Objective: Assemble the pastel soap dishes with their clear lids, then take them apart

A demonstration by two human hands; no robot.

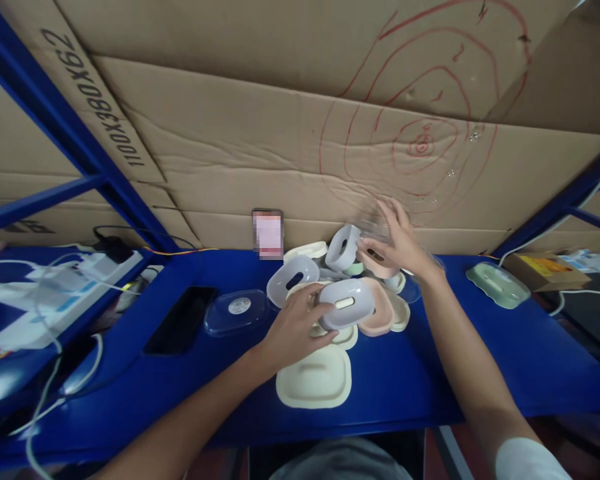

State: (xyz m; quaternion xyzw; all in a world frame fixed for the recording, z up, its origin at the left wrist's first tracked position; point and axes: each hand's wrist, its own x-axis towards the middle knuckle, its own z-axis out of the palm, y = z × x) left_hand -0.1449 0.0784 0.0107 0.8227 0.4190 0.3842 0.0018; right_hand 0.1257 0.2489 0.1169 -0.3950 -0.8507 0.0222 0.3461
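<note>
My left hand (305, 327) grips a light grey oval dish (363, 300) with a slot in its middle, the thumb over its near side. A cream-coloured piece shows through the slot. My right hand (400, 243) is at the back of the pile, thumb and fingers around a blurred clear plastic lid (373, 228). Just beneath it lies a peach slotted dish (380, 263). Another grey slotted dish (344, 248) leans beside it, and a third grey dish (293, 281) lies to the left. A larger peach dish (380, 317) and a cream tray (314, 381) lie nearer me.
A clear lid with a round label (237, 312) and a black phone-like slab (180, 321) lie to the left on the blue table (220, 393). A phone (269, 233) leans on the cardboard. Power strips (65, 300) stand far left. A green dish (499, 285) is at right.
</note>
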